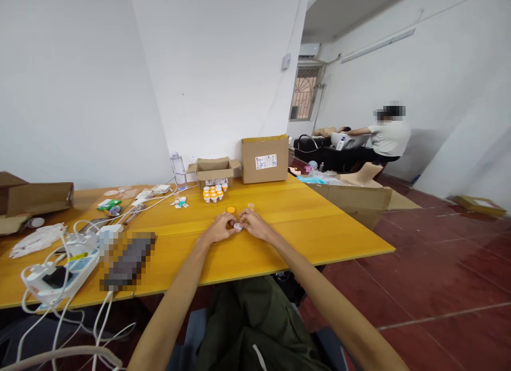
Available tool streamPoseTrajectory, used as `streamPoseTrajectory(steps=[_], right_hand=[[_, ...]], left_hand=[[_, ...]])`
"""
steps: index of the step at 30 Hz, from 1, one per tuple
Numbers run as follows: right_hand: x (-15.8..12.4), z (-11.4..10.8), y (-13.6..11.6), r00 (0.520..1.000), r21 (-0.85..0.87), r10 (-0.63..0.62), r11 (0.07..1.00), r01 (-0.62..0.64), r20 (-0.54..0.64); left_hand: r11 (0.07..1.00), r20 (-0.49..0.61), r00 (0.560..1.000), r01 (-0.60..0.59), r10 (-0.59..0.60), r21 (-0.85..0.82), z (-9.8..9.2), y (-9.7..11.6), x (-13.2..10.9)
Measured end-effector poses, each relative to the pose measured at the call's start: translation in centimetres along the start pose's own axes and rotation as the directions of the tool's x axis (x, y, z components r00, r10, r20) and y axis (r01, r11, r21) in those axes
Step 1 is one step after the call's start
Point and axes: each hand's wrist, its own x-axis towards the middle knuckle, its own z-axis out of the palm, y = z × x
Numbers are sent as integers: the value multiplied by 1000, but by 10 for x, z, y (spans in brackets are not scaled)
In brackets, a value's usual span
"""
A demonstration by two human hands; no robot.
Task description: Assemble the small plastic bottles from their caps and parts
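My left hand (219,227) and my right hand (256,225) meet over the yellow table (319,222). Their fingertips pinch a small whitish, clear-looking piece (238,227) between them; its exact kind is too small to make out. Just beyond my fingers lies an orange ring-shaped cap (231,210). Beside it, behind my right hand, is a small pale translucent piece (250,206). Farther back stands a cluster of several small white-and-orange capped bottles (213,194). A few small white and teal bits (180,203) lie to their left.
An open cardboard box (215,176), a taped carton (264,161) and a clear bottle (178,168) stand along the wall. Power strips (75,272), cables and a dark pixelated object (130,262) occupy the left side. A person (389,139) sits at the far right.
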Motion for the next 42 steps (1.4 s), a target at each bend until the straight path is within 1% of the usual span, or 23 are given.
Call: streamPoseTrajectory(steps=[5, 14, 22, 30, 36, 42], right_hand=[[2, 2, 0, 999, -30, 32, 999, -32, 0], [4, 7, 3, 999, -69, 40, 997, -42, -36], [5, 6, 2, 994, -51, 98, 994, -100, -51], [2, 6, 2, 996, -19, 74, 997, -75, -55], [1, 6, 0, 990, 7, 117, 993, -117, -74], [0, 3, -9, 986, -5, 153, 988, -154, -68]], left_hand=[[1000, -4, 1000, 4, -4, -1, 1, -3, 0], [1000, -6, 1000, 7, -7, -5, 2, -7, 1], [1000, -2, 1000, 13, -13, -11, 0, -1, 1], [999, 3, 999, 35, -35, -10, 1, -4, 0], [1000, -8, 1000, 16, -17, -23, 1, -1, 1], [999, -6, 1000, 24, -24, -30, 0, 2, 2]])
